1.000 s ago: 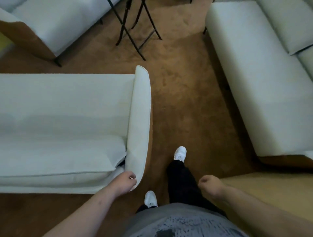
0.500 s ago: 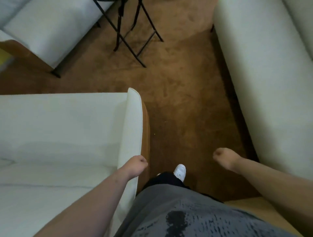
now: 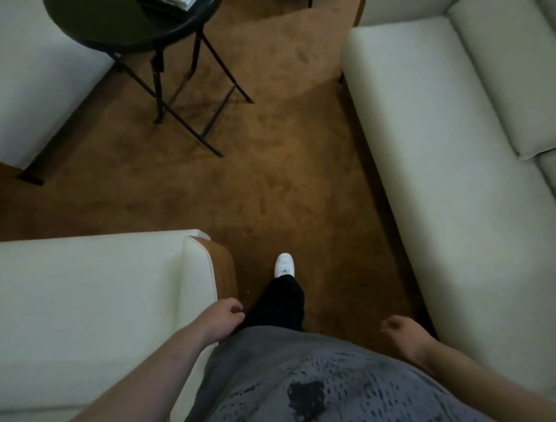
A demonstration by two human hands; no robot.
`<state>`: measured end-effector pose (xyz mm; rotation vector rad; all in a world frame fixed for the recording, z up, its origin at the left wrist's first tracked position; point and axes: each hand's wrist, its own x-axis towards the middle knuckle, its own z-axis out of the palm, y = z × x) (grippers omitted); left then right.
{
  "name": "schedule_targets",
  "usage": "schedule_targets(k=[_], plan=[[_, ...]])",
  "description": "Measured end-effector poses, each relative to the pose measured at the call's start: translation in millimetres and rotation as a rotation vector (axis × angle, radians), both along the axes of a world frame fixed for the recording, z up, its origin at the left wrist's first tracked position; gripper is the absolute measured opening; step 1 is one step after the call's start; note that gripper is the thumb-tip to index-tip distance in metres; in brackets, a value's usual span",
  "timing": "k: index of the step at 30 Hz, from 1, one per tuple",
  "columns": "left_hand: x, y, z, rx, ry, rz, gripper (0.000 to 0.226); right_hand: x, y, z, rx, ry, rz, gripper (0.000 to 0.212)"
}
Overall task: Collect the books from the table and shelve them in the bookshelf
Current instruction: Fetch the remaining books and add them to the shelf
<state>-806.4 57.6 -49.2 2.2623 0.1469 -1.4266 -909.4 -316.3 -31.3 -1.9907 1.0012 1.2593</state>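
Looking straight down here: a person stands on brown carpet [image 3: 270, 186] between two pale sofas, one sofa [image 3: 99, 301] on the left, the other sofa [image 3: 469, 168] along the right. Left hand [image 3: 222, 316] hangs loosely curled with nothing in it, just beside the left sofa's arm. Right hand [image 3: 403, 331] is the same, half-curled and holding nothing, near the right sofa's edge. One white shoe [image 3: 284, 265] is forward. The round black table [image 3: 120, 27] sits at the top, with what looks like books [image 3: 183, 3] on it, mostly cut off.
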Motion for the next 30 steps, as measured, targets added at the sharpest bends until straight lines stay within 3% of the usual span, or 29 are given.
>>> schedule_targets(k=[4, 10, 18, 22, 27, 30], plan=[[89.6, -4.1, 10.0, -0.034, -0.029, 0.15, 0.034, 100.6, -17.2, 11.4, -0.029, -0.013, 0.112, 0.032], [203.3, -1.8, 16.8, -0.022, -0.047, 0.263, 0.021, 254.7, -6.2, 15.2, 0.044, -0.11, 0.09, 0.026], [315.3, 13.9, -15.8, 0.096, 0.102, 0.316, 0.015, 444.9, -18.6, 0.4, 0.13, -0.092, 0.4, 0.02], [396.2, -15.1, 16.6, 0.162, 0.164, 0.309, 0.021, 527.4, -59.4, 0.8, 0.078, -0.058, 0.57, 0.01], [527.8, -49.2, 41.1, 0.06, -0.029, 0.535, 0.016, 638.2, -111.1, 11.9, -0.046, -0.021, 0.618, 0.015], [599.1, -68.1, 53.5, -0.05, -0.112, 0.623, 0.016, 706.8, -123.9, 13.6, -0.112, -0.069, 0.577, 0.034]])
